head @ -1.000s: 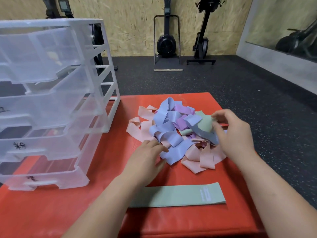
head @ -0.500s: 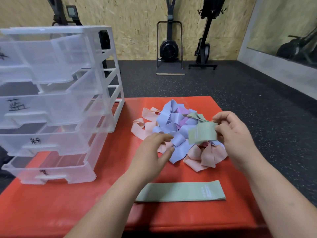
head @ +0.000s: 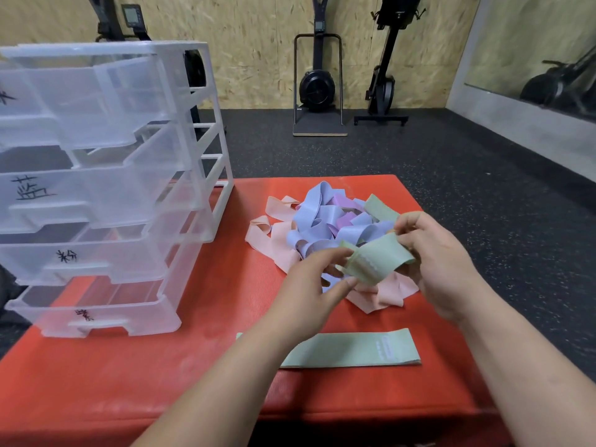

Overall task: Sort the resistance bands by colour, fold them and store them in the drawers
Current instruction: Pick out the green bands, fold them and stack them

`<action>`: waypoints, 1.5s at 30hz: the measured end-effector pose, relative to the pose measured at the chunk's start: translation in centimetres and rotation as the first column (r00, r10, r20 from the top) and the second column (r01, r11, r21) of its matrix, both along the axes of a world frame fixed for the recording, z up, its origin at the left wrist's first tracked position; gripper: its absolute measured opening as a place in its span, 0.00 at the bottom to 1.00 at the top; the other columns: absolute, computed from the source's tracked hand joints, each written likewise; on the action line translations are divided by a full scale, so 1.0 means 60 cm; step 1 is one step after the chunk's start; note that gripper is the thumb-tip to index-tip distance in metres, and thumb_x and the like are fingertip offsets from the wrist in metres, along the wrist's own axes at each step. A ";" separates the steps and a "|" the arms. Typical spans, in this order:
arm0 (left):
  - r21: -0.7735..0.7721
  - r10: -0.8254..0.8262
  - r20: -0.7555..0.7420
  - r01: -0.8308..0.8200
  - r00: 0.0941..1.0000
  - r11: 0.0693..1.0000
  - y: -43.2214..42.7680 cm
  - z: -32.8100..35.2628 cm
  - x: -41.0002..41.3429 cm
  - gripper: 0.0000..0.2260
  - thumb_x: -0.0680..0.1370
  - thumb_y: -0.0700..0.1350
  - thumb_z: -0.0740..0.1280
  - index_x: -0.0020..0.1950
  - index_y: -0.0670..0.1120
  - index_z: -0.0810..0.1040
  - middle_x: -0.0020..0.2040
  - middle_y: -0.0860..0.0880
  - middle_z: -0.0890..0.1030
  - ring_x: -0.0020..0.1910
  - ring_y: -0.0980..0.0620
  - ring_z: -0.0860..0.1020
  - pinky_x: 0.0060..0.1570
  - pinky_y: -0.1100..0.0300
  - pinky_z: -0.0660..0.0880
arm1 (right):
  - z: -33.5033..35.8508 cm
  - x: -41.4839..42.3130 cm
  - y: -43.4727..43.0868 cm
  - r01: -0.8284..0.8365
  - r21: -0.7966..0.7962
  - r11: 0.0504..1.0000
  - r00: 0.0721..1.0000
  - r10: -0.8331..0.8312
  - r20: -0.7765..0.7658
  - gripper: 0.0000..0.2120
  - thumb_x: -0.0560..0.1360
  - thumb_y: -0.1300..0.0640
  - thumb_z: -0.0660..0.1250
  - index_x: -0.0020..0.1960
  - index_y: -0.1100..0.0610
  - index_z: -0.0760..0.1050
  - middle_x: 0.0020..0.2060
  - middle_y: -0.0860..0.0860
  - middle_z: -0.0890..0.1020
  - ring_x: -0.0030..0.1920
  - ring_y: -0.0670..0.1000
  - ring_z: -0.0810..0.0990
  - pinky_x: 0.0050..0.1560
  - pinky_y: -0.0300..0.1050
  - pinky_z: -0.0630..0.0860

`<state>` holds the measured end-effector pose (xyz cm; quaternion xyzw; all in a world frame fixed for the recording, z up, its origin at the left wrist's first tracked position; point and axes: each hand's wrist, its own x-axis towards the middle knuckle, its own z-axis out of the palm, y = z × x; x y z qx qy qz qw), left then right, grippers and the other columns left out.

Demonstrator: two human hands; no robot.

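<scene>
Green band [head: 377, 261] is held just above the near edge of the pile [head: 322, 227], off the mat.
- Right hand [head: 442, 262] pinches its right end between thumb and fingertips.
- Left hand [head: 309, 291] pinches the left end, fingers over, thumb under.

The band sags and creases between the 2 grips. My read is light, soft, stretchy fabric, not slippery and with nothing to break. It is best taken at both ends and drawn taut to flatten before folding.

1 flat green band [head: 351, 350] lies nearer than the pile, toward the person. A green strip at the pile's far right is probably 1 more, but it is too tangled to be sure.

Drawer unit [head: 96, 188], with 4 clear, hand-marked drawers, stands left of the pile. The red mat [head: 161, 382] lies under the pile, with dark speckled floor [head: 419, 156] around it. Chipboard wall [head: 251, 43] and exercise machines [head: 317, 85] stand far beyond.
</scene>
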<state>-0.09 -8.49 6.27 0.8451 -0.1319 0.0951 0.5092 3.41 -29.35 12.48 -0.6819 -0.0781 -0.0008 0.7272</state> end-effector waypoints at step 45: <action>-0.214 0.076 -0.037 -0.082 0.996 0.973 0.042 0.024 0.019 0.11 0.79 0.43 0.77 0.59 0.52 0.82 0.46 0.55 0.88 0.44 0.49 0.81 0.43 0.66 0.71 | -0.024 0.018 -0.003 -0.013 -0.499 0.867 0.955 0.159 0.250 0.05 0.75 0.59 0.78 0.48 0.50 0.87 0.44 0.44 0.88 0.46 0.47 0.87 0.53 0.46 0.82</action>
